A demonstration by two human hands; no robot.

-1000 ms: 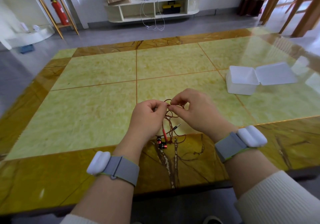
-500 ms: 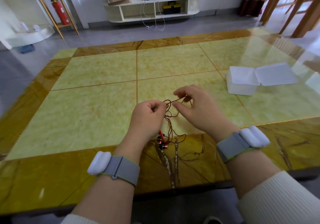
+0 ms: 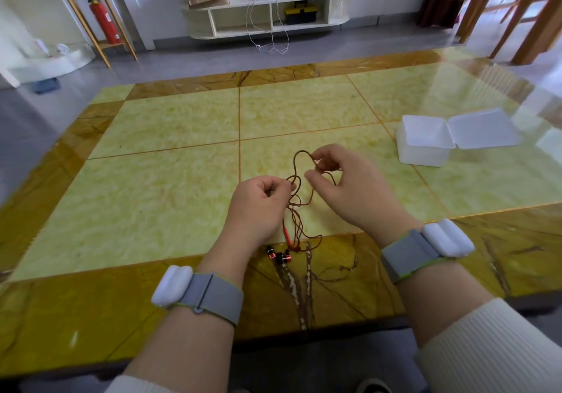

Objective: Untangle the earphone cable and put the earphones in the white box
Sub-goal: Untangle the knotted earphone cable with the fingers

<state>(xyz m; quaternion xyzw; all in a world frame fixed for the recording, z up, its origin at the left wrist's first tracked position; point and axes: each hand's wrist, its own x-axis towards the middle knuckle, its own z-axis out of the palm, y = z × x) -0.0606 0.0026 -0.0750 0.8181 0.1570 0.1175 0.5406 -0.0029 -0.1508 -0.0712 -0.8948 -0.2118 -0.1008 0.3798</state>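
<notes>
The left hand [image 3: 261,204] was curled, its thumb and forefinger pinching the tangled earphone cable [image 3: 299,198] at the knot just beside its fingertips; the right hand [image 3: 343,185] was half closed, its finger and thumb pinching a loop of the same cable and holding that loop up and away from the left hand, the remaining fingers loosely bent; the two hands stood close together, not touching, with the cable strung between them. Below the left hand the cable hung in several twisted strands down to the table [image 3: 152,164]; a red inline piece [image 3: 286,236] hung among them; the two earbuds [image 3: 279,257] lay together on the brown border of the table, just beside the left wrist; a further thin length of cable trailed on the border below the right wrist. The white box [image 3: 424,144] stood on the table well apart from the right hand, on its far outer side; its hinged lid [image 3: 483,132] lay flat open beyond it; nothing could be seen inside the box. Each wrist carried a grey band [image 3: 213,296] with a white unit.
</notes>
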